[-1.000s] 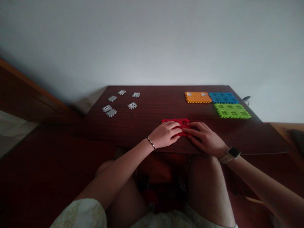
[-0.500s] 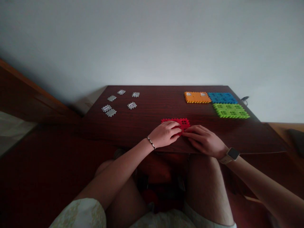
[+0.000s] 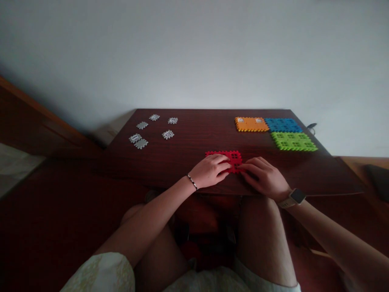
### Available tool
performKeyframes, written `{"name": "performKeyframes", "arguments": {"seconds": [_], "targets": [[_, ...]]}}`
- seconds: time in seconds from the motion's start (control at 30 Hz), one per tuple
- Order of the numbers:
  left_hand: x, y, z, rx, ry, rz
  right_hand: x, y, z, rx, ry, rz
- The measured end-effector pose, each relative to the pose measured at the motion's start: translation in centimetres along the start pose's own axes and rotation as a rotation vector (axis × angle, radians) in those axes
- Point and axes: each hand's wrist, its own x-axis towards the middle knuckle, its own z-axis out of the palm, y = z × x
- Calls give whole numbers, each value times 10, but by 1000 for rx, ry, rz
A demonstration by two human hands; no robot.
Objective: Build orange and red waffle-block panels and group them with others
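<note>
A red toothed building panel [image 3: 234, 155] with square window openings lies near the table's front edge. My left hand [image 3: 212, 168] rests over its left part, fingers bent across the top and holding it against the table. Part of the panel is hidden beneath that hand. At the panel's near right corner, my right hand [image 3: 260, 174] has its fingertips against or just beside the edge. Its fingers are bent, with a gap between the index finger and thumb. Whether a small piece sits under those fingertips cannot be made out.
Several small grey toothed pieces, such as this grey piece [image 3: 168, 134], lie at the table's left. Toward the back right are an orange panel [image 3: 251, 125] with white window inserts, a blue panel [image 3: 284, 125] and a green panel [image 3: 294, 141]. A wall stands behind the table [image 3: 194, 129].
My right fingertips have drawn back slightly to the right, showing more of the red panel's near right corner. The left hand stays on the panel. The whole view has shifted slightly.
</note>
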Motion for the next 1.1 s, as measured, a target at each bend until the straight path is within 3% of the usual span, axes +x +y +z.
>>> {"name": "performKeyframes", "arguments": {"seconds": [0.77, 1.1], "targets": [[-1, -2, 3, 3, 7, -5, -4, 6, 4, -46, -44, 18], [0, 0, 1, -14, -5, -22, -8, 3, 4, -186, 68, 126]]}}
